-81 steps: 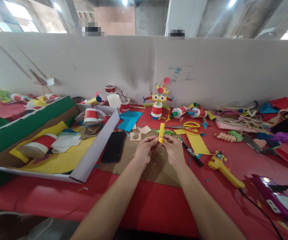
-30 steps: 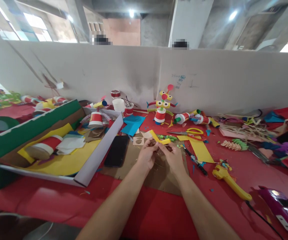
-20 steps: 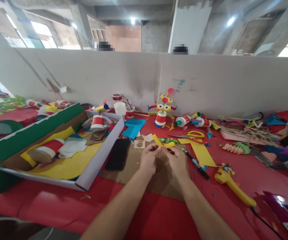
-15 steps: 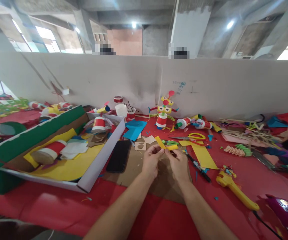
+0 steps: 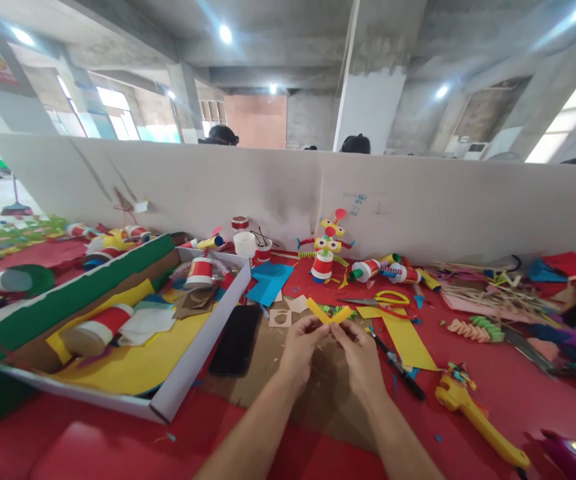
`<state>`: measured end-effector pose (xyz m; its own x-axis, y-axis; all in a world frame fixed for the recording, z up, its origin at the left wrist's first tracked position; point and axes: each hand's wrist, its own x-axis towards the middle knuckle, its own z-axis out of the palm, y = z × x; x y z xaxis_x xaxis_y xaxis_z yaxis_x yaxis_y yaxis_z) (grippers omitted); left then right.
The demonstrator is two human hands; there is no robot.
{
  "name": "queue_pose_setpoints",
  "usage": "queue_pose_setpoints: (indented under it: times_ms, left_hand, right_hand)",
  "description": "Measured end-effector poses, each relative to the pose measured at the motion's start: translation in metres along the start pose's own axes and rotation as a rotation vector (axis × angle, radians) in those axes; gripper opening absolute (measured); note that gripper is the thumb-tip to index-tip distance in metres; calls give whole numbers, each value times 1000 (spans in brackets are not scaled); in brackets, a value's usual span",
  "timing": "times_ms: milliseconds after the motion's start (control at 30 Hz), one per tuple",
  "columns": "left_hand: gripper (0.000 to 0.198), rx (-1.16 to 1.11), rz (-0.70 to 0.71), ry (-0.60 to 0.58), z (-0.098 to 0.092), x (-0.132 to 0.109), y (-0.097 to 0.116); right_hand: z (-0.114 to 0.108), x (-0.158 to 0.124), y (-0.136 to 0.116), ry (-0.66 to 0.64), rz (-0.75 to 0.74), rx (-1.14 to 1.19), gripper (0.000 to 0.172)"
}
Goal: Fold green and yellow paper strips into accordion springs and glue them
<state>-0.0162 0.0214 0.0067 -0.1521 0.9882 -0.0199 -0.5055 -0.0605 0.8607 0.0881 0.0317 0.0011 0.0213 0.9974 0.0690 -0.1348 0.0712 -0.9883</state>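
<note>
Two yellow paper strips (image 5: 341,316), meeting in a V, are pinched between the fingertips of both hands. My left hand (image 5: 300,343) is closed on the left side of the join, and my right hand (image 5: 356,343) is closed on the right side. Both hands hover over a brown cardboard sheet (image 5: 335,400). Just beyond the fingers a green folded paper spring (image 5: 335,311) is partly hidden. Close to my right hand lie a black pen-like tool (image 5: 399,368), a yellow paper sheet (image 5: 408,343) and yellow-handled scissors (image 5: 388,300).
Left stands an open box (image 5: 208,347) with paper and a cup figure; a black phone (image 5: 235,340) lies beside it. A paper-cup figure (image 5: 323,263) stands near the white partition (image 5: 218,180). A yellow glue gun (image 5: 483,423) lies right. Heads of people (image 5: 356,144) show beyond the partition.
The view has tilted upward, so the table sits lower in the picture. The right part of the yellow paper has swung from nearly flat to slanting upward, forming a V.
</note>
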Motion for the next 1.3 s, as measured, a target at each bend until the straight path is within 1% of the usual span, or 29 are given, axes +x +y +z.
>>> queue_pose_setpoints:
  times_ms: [67,167,267,367,433,500,600,667,733,800,900,1000,1133,1233,1300]
  left_hand:
    - [20,-31,-14,3,1,0,2]
    - [19,-54,-21,15,3,-1,6]
    - [19,-71,-18,10,4,-4,10]
    - [22,-85,-44,6,2,-3,12]
    - [24,-49,-74,30,-1,-1,12]
    - [25,28,-74,46,-4,2,12]
    - [25,103,-8,71,-5,4,9]
    - [25,79,41,100,-4,4,6]
    - [25,26,53,129,-2,3,3]
    - [23,-16,9,160,0,1,-1]
    - [21,-57,-66,204,1,-1,-4]
    - [22,-80,-68,237,2,-1,-5]
    - [25,-93,-63,234,3,0,-5]
    - [26,-107,-80,212,4,1,-4]
    - [26,-110,-86,240,4,1,-4]
  right_hand:
    - [3,-1,-2,-10,25,78,26]
    - [7,-3,-4,-24,12,85,29]
    - [6,-3,-7,-46,-4,27,31]
    - [3,-2,-7,-70,-73,-75,31]
    - [1,-1,-6,-59,-125,-148,29]
    - [1,0,-4,-34,-132,-184,25]
    - [6,-2,-1,-24,-75,-111,24]
    - [10,-4,1,-37,-43,-21,25]
    - [13,-5,2,-60,-28,51,27]
    - [14,-6,3,-86,-25,81,27]
    - [11,-4,4,-104,-28,62,27]
    - [8,-3,3,-94,-21,40,27]
    - [6,-3,1,-25,-49,-11,19]
    - [6,-3,2,-37,-23,48,18]
    - [8,-3,3,-58,22,123,20]
